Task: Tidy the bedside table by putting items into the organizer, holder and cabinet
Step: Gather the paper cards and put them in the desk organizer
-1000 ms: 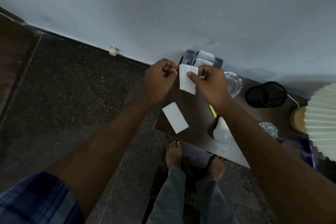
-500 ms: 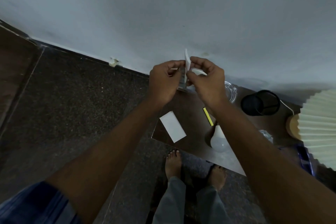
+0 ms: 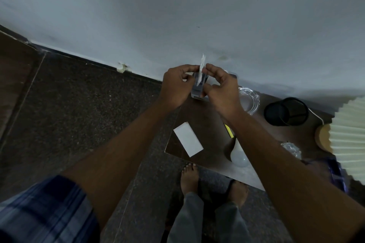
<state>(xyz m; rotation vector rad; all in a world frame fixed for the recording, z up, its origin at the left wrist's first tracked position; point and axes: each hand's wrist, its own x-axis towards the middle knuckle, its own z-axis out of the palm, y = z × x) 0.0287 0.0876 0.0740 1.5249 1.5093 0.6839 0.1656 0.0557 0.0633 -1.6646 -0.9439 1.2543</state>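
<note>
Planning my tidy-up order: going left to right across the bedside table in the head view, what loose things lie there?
Flat white rectangular card → frosted white light bulb → round black mesh holder → pleated cream lampshade.

Pale wall (image 3: pixel 177 16), dark speckled floor (image 3: pixel 79 108), dim light.

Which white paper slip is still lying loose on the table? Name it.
The white slip lying flat near the table's front-left corner. The other slip is pinched edge-up between both hands above the grey organizer.
</note>
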